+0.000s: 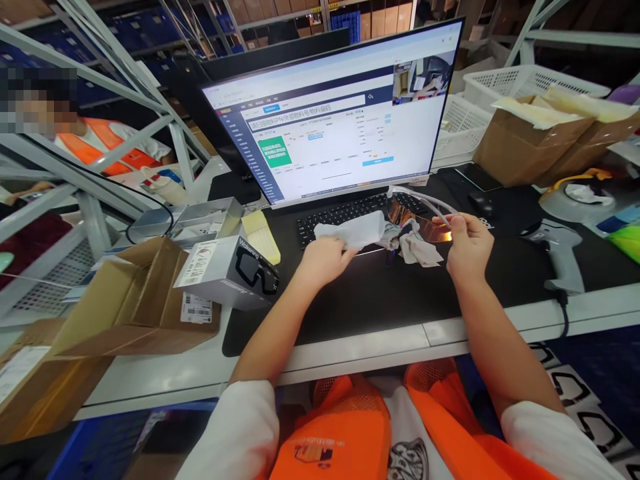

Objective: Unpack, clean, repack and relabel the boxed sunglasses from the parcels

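Note:
My right hand (469, 248) pinches the pale temple arm of a pair of glasses (431, 230), whose shiny lens reflects orange light. My left hand (324, 261) is closed on a white cloth or soft sheet (356, 229) to the left of the glasses. Between my hands, a crumpled greyish-white piece (419, 249) hangs by the lens; whether it joins the white sheet I cannot tell. Both hands are over the black desk mat (360, 300), in front of the keyboard (334, 220).
A monitor (325, 143) stands behind the keyboard. On the left are a grey box picturing glasses (233, 273), a yellow notepad (261, 235) and an open carton (145, 300). A scanner (563, 253), mouse (481, 203), tape dispenser (575, 200) and cartons (530, 143) occupy the right. Another person sits far left.

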The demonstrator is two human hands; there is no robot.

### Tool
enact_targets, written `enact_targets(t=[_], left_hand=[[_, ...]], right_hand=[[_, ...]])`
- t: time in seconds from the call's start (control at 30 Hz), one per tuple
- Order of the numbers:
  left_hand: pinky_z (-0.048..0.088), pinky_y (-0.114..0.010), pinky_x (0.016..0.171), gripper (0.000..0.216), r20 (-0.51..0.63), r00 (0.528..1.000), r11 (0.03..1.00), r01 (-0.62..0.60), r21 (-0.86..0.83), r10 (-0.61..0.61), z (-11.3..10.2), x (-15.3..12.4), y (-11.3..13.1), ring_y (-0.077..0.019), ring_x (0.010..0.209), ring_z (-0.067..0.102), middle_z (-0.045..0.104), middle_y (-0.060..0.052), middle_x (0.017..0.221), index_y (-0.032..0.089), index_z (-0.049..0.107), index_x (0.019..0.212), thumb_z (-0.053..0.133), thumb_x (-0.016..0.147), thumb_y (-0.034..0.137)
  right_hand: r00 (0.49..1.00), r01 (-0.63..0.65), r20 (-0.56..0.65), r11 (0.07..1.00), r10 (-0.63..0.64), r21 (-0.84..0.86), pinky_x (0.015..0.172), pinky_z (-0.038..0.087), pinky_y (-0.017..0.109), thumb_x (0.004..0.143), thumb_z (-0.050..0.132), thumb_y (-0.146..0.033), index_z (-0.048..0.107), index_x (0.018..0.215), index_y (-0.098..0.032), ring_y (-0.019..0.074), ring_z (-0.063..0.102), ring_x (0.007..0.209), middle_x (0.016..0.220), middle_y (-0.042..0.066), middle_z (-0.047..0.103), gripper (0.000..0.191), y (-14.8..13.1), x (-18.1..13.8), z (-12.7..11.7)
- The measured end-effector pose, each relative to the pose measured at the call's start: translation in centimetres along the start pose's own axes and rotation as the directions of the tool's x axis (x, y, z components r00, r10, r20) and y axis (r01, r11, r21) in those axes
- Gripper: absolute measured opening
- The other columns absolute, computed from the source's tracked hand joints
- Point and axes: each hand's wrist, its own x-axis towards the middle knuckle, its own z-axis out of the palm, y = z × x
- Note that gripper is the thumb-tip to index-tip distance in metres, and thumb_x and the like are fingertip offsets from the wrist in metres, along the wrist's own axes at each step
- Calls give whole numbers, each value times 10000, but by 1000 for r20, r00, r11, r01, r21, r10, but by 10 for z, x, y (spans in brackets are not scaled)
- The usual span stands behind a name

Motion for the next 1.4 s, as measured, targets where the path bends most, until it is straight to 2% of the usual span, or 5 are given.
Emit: enact_targets(t=[0.33, 0.6, 0.83, 1.0, 1.4], left_hand=[[509, -373, 789, 824, 175, 984, 985, 55, -165, -26, 27, 25, 5, -339, 885, 730, 761, -196, 889, 144, 766, 845, 148, 1021, 660], [528, -364, 869, 288, 59, 996, 972, -46, -229, 61, 0, 5, 4, -298, 969, 717, 775, -135, 1043, 203, 793, 964, 544, 973, 349], [387, -450, 1199, 436, -495, 868, 817, -303, -490, 25, -36, -9, -12, -264, 1397, 519, 582, -130, 1468, 200, 699, 1259, 431, 1042, 467], [362, -504, 1230, 475, -171, 956, 649, -288, -705, 238, -38, -9, -12, -319, 1554, 323, 504, -96, 1575, 217, 782, 936, 485, 998, 582], [373, -524, 1231, 302, 23, 884, 538, -263, -801, 467, -46, -14, -1, -334, 1413, 520, 697, -100, 1314, 253, 779, 742, 659, 921, 465]], right_hand=[[911, 372, 244, 918, -333, -135, 885, 583, 447, 981, 620, -434, 771, 1013, -270, 263, 734, 956, 1023, 69, 779, 225, -22, -25, 3], [925, 338, 240, 925, -293, -175, 877, 599, 478, 969, 609, -497, 765, 989, -279, 280, 743, 960, 1015, 70, 783, 269, -20, -27, 3], [884, 377, 321, 924, -341, -57, 884, 591, 460, 978, 625, -373, 763, 1022, -303, 266, 740, 982, 1038, 49, 784, 160, -25, -29, 4], [881, 264, 401, 964, -250, 22, 904, 586, 438, 992, 611, -358, 729, 963, -281, 238, 731, 969, 1012, 45, 764, 144, -29, -29, 9], [815, 394, 528, 896, -239, -204, 1014, 566, 438, 975, 595, -365, 755, 989, -255, 244, 700, 1138, 1230, 90, 736, 195, -15, -24, 14]])
